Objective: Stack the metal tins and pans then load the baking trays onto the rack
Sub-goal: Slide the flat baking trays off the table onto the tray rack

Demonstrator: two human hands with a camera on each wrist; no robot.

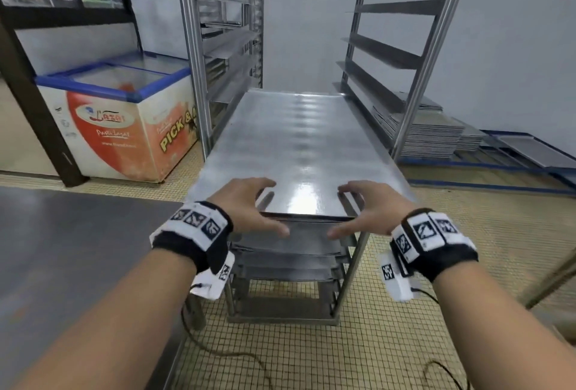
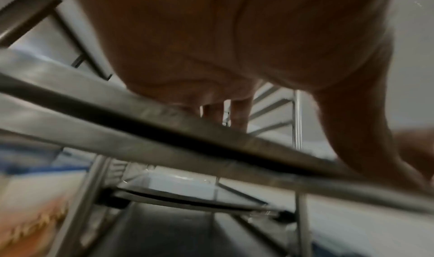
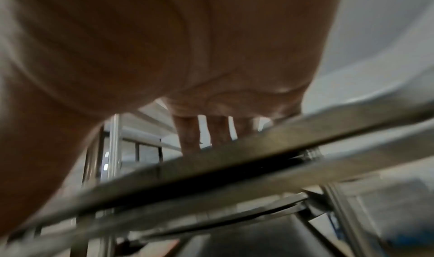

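Baking tray (image 1: 293,146), a long sheet of bright metal, is lying on a pair of side runners of the steel rack (image 1: 414,77), with its near edge sticking out toward the person. Several more trays are already sitting on the lower runners beneath it, so the loading step looks to be well under way, and this sheet is most likely being slid home.

Both hands are hovering over the tray's near corners. The left hand (image 1: 246,207) is spreading its fingers loosely above the left corner, and the right hand (image 1: 371,208) is doing the same at the right corner. Neither one is gripping anything; the fingers are relaxed and arched. From the head view I cannot tell whether the fingertips are touching the metal or floating just above it.

The next move probably calls for an even push from both sides, so the tray is travelling straight along the runners and not jamming on a diagonal. After that, another sheet would have to come from the stack of trays (image 1: 430,130) waiting on the floor to the right of the rack.

The wrist views are adding what the head view is hiding: the underside of the tray's rim (image 2: 211,131), blurred, crossing close under each palm, with fingers (image 3: 187,131) reaching down past its far side. Only the head view is showing the chest freezer (image 1: 124,121) and the second rack (image 1: 224,31) behind.
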